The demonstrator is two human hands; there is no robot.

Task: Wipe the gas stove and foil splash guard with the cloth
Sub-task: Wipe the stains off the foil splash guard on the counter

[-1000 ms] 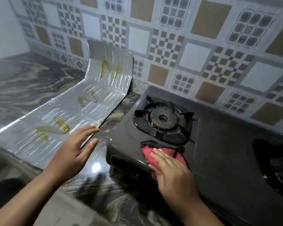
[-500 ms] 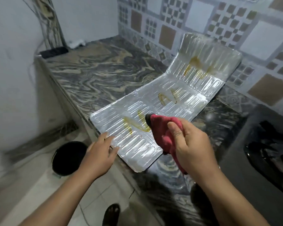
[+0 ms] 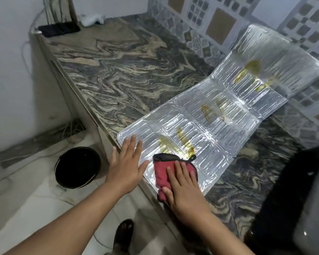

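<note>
1. Now the right hand (image 3: 184,188) presses the cloth (image 3: 166,170) flat on the guard's (image 3: 219,126) near corner, fingers spread; half a second ago it held the cloth bunched above.
2. Left hand (image 3: 126,165) flat, fingers open, on the guard's near edge.
3. One cloth, one guard, several yellow smears (image 3: 184,142).
4. Stove (image 3: 302,190) at right.

I see a red cloth (image 3: 170,169) with a black trim, lying on the silver, ribbed foil splash guard (image 3: 217,129), which carries yellow-brown streaks. The desk (image 3: 129,76) beneath has a swirled grey, black and beige marble pattern. The wall tiles (image 3: 221,24) show white, tan and grey checkered squares. The gas stove (image 3: 293,199) at the desk's right edge is glossy black. A black bucket (image 3: 77,167) stands on the pale floor.
</note>
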